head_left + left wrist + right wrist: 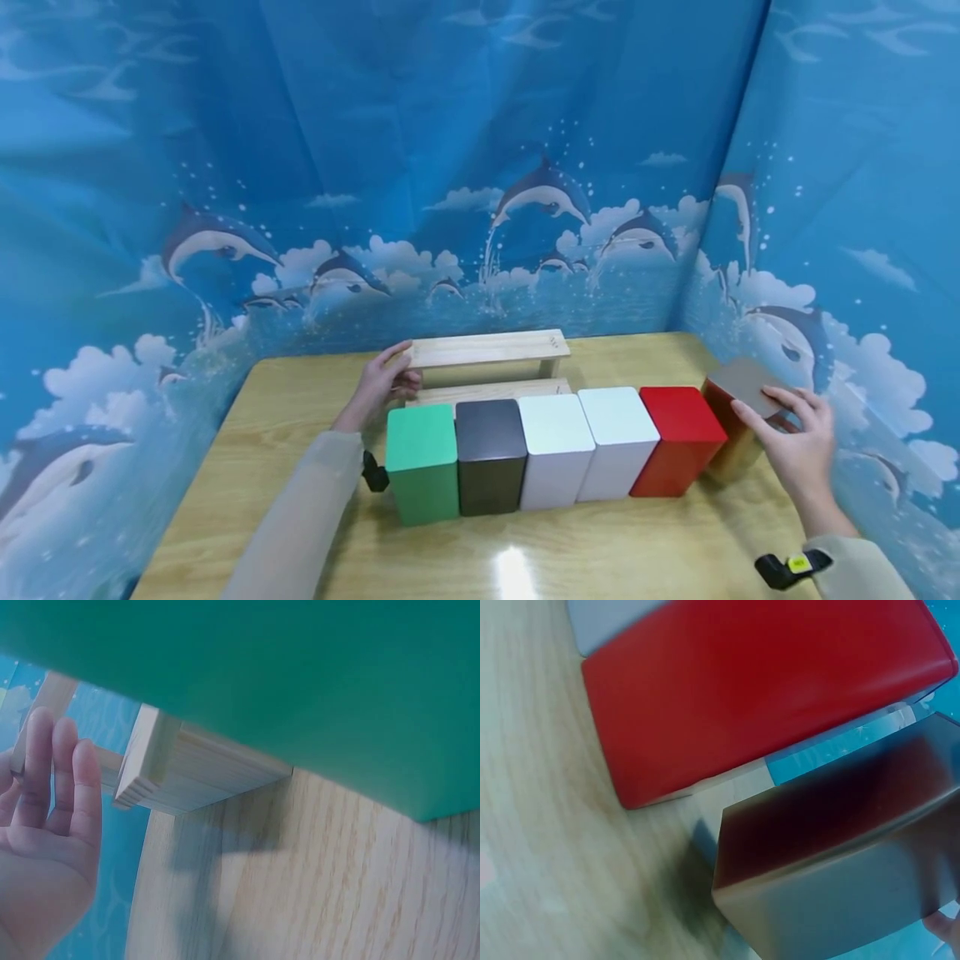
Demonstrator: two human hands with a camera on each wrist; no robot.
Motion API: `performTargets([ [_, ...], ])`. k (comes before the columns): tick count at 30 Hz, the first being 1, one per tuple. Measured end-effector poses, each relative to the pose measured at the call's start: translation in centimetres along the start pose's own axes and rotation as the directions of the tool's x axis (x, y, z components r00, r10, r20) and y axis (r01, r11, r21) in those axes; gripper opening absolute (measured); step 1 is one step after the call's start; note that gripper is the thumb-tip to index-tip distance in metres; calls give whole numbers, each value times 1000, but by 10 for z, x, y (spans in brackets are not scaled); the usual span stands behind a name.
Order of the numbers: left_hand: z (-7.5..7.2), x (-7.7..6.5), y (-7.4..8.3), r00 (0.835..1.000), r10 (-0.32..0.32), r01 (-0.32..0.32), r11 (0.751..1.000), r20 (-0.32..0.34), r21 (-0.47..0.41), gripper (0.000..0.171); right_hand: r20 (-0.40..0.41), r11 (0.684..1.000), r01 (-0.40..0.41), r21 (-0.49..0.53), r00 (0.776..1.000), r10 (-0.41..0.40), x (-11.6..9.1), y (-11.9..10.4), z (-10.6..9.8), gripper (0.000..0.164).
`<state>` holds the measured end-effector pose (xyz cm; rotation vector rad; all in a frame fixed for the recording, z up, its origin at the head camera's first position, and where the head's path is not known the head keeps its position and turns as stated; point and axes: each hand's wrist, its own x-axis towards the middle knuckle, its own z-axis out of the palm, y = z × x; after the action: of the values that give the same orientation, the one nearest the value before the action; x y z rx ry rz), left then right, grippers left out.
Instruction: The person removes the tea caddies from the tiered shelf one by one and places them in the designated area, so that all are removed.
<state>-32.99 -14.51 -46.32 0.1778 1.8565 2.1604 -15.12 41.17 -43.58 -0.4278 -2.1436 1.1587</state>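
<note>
My left hand [384, 385] is at the left end of a pale wooden rack [487, 348], thumb and fingers pinching the end of its upper board. In the left wrist view, the fingers [86, 780] stand beside the boards. With my right hand [806, 437] I grip a shiny gold-brown box [746, 383] by its top, just right of a red box [682, 417]. In the right wrist view, a narrow gap parts the gold-brown box [840, 885] from the red one [765, 690], and a shadow lies under its lower end.
Left of the red box, two white boxes [618, 417], a black box [491, 433] and a green box [422, 437] stand in a row before the rack. Everything is on a wooden table [247, 467]. Blue dolphin-print curtains [465, 167] hang behind and at the sides.
</note>
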Motion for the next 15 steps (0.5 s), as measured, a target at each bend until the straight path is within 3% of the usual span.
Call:
performTargets([
  [8,-3,8,-10,999,-3,2,1000,-43,-15,48,25,1000,19,-18,1000,-19,-10,10,3,44],
  [15,-3,11,-13,999,6,-7,1000,-46,-11,49,35,998,-21,-59,999,23,-18,14,1,47],
])
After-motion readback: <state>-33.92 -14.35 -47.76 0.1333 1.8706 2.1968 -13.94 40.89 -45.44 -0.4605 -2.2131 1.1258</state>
